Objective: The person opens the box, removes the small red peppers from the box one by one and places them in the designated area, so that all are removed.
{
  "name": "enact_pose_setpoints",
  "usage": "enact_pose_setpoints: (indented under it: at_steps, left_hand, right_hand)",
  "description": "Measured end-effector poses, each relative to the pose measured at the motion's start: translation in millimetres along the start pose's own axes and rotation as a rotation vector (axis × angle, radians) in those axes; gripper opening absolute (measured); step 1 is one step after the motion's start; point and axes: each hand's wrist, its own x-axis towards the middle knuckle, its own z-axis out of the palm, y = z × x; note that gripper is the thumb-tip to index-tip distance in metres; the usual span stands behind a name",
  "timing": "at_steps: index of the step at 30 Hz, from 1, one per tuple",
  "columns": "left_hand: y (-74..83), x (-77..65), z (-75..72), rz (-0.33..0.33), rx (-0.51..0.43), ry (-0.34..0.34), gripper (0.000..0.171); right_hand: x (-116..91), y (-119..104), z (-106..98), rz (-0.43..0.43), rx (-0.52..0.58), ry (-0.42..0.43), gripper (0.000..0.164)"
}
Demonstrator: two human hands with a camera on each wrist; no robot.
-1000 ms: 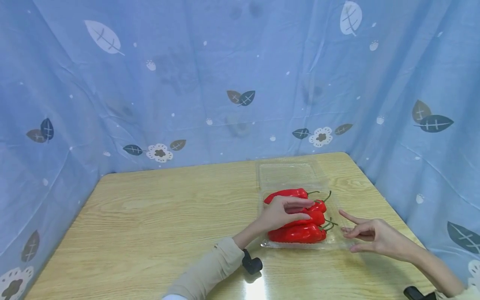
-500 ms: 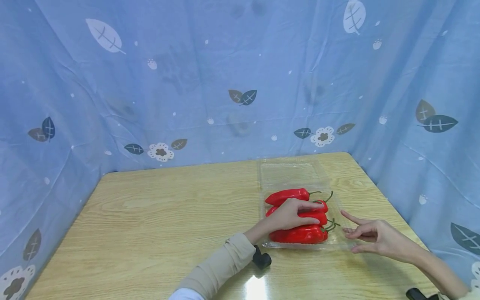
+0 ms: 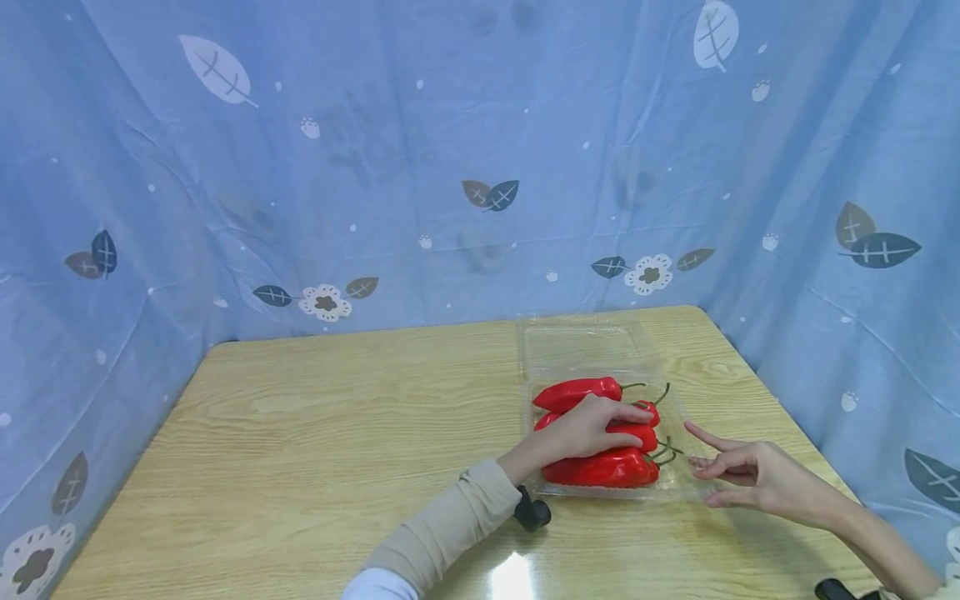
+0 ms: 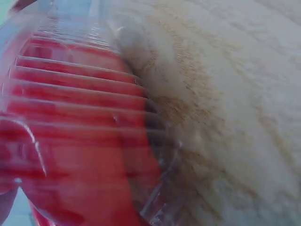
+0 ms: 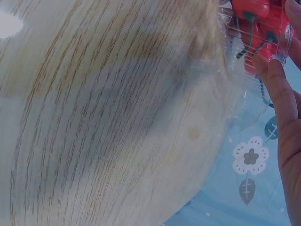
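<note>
Several long red peppers with green stems lie in a clear plastic clamshell box (image 3: 600, 493). My left hand (image 3: 588, 429) reaches over them from the left, with thumb and fingers on either side of a middle red pepper (image 3: 636, 431) near its stem end. Another red pepper (image 3: 581, 390) lies behind that hand, and one more (image 3: 600, 469) in front. At the box's right edge is my right hand (image 3: 765, 479), index finger stretched out and thumb apart. In the right wrist view its fingers (image 5: 280, 89) come right up to the ribbed box wall. The left wrist view shows peppers (image 4: 75, 155) through plastic.
The box's clear lid (image 3: 577, 346) lies folded back behind it on the wooden table (image 3: 315, 450). A blue patterned curtain (image 3: 420, 150) hangs around the back and sides. A black wrist camera (image 3: 534, 510) sits below my left wrist, close to the box's front edge.
My left hand has moved right along the peppers, and its thumb and fingers have come down around the middle one near the stem. The right hand has stayed by the box edge.
</note>
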Motion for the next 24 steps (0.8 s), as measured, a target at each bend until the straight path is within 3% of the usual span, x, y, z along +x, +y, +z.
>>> enact_pose_setpoints:
  at_steps: [6,9,12,19,24]
  left_hand:
    - [-5.2,-5.4,-8.4,0.016,-0.157,-0.019,0.051]
    - [-10.2,-9.6,-14.1,0.048,-0.148,-0.05,0.051]
    - [-12.3,-14.9,-20.1,0.085,-0.046,-0.064,0.047]
    - [-2.3,-22.9,-18.8,0.127,0.358,-0.021,0.04]
    - [-2.6,-23.9,-15.4,0.13,0.423,0.019,0.045]
  right_hand:
    - [0,0,0,0.0,-0.005,0.005,0.025]
    - [0,0,0,-0.005,-0.006,0.006,0.025]
    - [0,1,1,-0.01,-0.01,0.009,0.025]
    - [-1,1,1,-0.015,-0.024,0.026,0.025]
    - [-1,1,2,-0.009,-0.015,0.026,0.025]
